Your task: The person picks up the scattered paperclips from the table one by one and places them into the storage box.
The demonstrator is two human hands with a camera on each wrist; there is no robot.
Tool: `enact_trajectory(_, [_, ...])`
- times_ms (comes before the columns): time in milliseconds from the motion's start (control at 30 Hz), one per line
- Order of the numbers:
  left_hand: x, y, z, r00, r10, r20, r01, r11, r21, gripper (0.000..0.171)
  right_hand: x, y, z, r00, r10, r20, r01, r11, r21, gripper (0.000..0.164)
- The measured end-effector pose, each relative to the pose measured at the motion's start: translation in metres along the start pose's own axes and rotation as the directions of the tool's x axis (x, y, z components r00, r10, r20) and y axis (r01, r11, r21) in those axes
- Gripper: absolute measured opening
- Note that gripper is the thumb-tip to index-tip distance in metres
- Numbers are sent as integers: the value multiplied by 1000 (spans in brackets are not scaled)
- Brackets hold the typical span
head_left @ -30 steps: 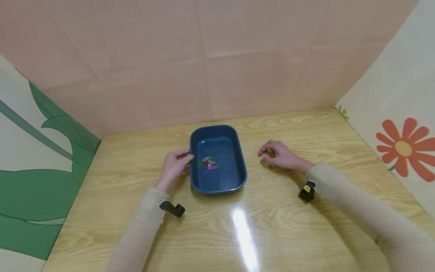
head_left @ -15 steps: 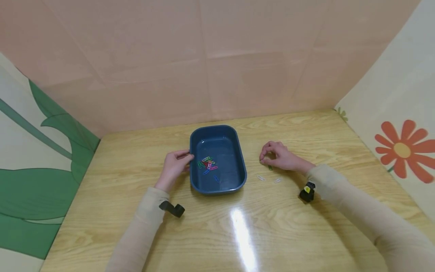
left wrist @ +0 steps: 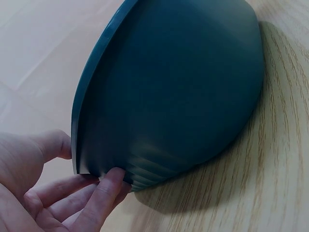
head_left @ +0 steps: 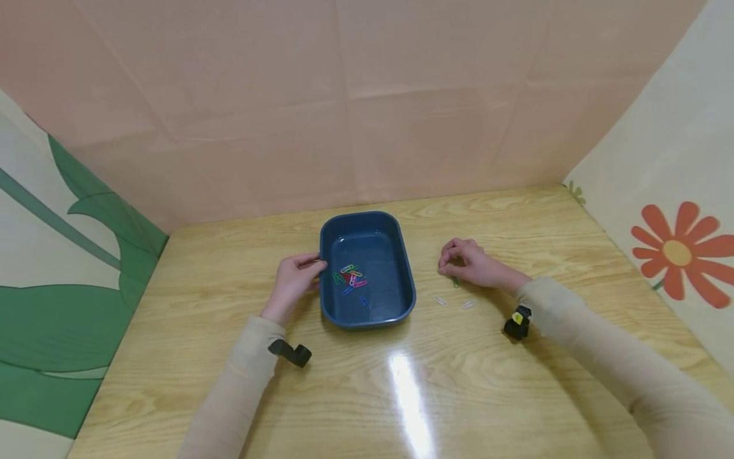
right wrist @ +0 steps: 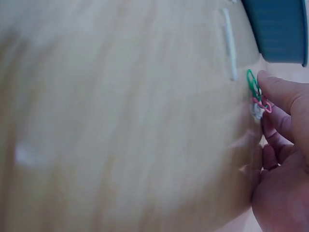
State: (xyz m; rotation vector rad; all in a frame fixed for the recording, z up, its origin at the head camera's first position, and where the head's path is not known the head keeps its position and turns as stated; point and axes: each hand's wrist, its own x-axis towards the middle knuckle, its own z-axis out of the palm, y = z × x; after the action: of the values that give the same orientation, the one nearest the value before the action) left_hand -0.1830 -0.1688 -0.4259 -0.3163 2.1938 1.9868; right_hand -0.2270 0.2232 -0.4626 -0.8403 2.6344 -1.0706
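A deep blue plastic tray (head_left: 395, 312) stands on the table with several coloured paper clips (head_left: 352, 278) inside, mostly toward its left. My left hand (head_left: 295, 284) grips the tray's left side. In the left wrist view its thumb is at the rim and its fingers (left wrist: 104, 198) lie under the lip against the outer wall. Right of the tray, my right hand (head_left: 473, 264) is low over the table, thumb and fingertips drawn together. In the right wrist view a green paper clip (right wrist: 252, 84) and a pink paper clip (right wrist: 263, 105) show at those fingertips, with something whitish beneath.
Two pale paper clips (head_left: 439, 300) (head_left: 467, 305) lie on the table between the right hand and the person. Another green paper clip (head_left: 455, 282) lies just beneath that hand. A pink sheet (head_left: 344, 127) hangs behind the table, and printed panels stand at both sides.
The right hand's thumb and fingertips have come together at the table beside the green clip, then stayed nearly still. The left hand and tray keep their place.
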Motion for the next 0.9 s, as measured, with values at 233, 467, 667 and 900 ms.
enact_trajectory(233, [-3,4,-1,1000,-11,14,11,1000,0,38,5,-4,-9,995,22,93,-42,975,218,10])
enact_trajectory(467, [0,1,0,1000,-12,13,12,1000,12,38,15,-17,-25,981,160,112,-180,963,202,26])
enact_trajectory(667, [0,1,0,1000,-10,9,10,1000,6,37,28,-37,-31,975,198,101,-221,890,399,34])
enact_trajectory(900, [0,1,0,1000,-3,2,3,1000,-8,37,50,-74,-19,973,185,137,-229,710,665,27])
